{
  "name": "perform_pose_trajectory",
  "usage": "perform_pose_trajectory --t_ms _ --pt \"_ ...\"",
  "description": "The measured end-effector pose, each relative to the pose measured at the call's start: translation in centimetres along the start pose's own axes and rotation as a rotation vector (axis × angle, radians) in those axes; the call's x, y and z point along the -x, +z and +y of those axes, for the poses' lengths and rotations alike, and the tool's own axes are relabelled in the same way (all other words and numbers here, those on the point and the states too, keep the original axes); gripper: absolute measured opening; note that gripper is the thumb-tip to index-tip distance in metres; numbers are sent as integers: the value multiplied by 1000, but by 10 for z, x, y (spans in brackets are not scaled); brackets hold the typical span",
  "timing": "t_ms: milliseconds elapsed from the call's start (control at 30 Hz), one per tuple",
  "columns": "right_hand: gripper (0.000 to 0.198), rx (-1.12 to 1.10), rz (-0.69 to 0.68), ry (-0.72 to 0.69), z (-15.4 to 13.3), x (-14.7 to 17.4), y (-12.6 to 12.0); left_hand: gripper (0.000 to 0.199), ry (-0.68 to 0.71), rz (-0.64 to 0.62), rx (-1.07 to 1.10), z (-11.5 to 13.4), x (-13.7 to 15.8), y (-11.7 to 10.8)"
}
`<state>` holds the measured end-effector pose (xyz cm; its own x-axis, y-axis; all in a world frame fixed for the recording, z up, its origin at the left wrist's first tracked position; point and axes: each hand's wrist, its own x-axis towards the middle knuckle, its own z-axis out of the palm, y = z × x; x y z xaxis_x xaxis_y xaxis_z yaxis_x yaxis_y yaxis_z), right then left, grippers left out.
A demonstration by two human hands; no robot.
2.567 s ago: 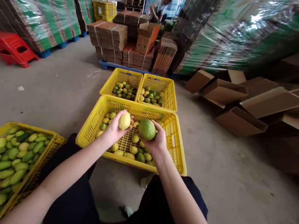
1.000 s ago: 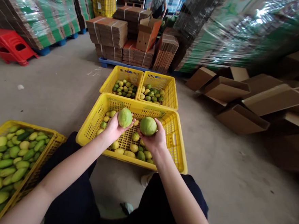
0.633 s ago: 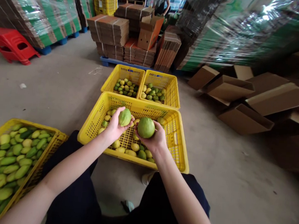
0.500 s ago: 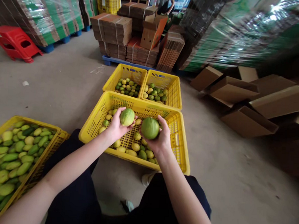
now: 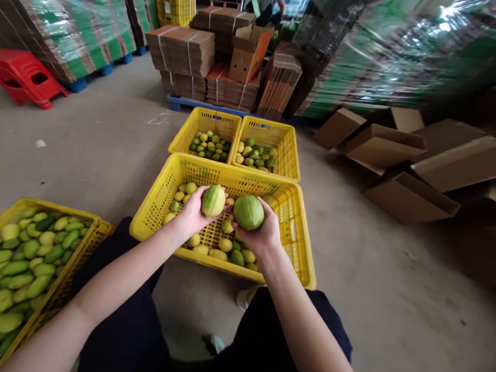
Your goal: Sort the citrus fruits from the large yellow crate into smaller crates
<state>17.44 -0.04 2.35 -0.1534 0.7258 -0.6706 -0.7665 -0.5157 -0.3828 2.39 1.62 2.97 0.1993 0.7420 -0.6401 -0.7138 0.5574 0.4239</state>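
Observation:
My left hand (image 5: 194, 213) cradles a yellow-green lemon (image 5: 213, 200), its pointed tip turned upward. In my right hand (image 5: 262, 232) rests a larger, rounder green lemon (image 5: 248, 212). Both hands are close together above a wide yellow plastic crate (image 5: 307, 241), palms up and fingers curled under the fruit. Inside that crate lie several yellow and green lemons (image 5: 225, 244), partly hidden by my hands. Two smaller yellow baskets, a left one (image 5: 178, 140) and a right one (image 5: 293, 155), stand against its far side with more yellow and green fruit.
At my left, a yellow crate (image 5: 94, 226) is heaped with green fruit. A red stool (image 5: 24, 77) stands farther left. Bundled flat cartons (image 5: 185, 51) lie on a blue pallet ahead, with a person (image 5: 267, 0) behind. Open cardboard boxes (image 5: 413, 194) are scattered on the right.
The lemon in my left hand has been turned so that its tip points up. My right hand has tilted slightly, its thumb lower beside the green lemon. The person behind has shifted.

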Motion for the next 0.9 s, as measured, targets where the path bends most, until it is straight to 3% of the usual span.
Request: perform_pose_trajectory --t_ms 100,300,600,900 --pt "28 -18 -59 38 -1 -5 -6 22 29 -17 -4 2 1 -1" --pt "26 -62 2 -27 0 -1 0 33 68 -39 73 2 5 1" --pt "26 -100 32 -50 1 -1 2 38 26 -92 97 1 0 0" --pt "25 -35 68 -20 0 4 6 37 -54 -55 82 0 -5 -1"
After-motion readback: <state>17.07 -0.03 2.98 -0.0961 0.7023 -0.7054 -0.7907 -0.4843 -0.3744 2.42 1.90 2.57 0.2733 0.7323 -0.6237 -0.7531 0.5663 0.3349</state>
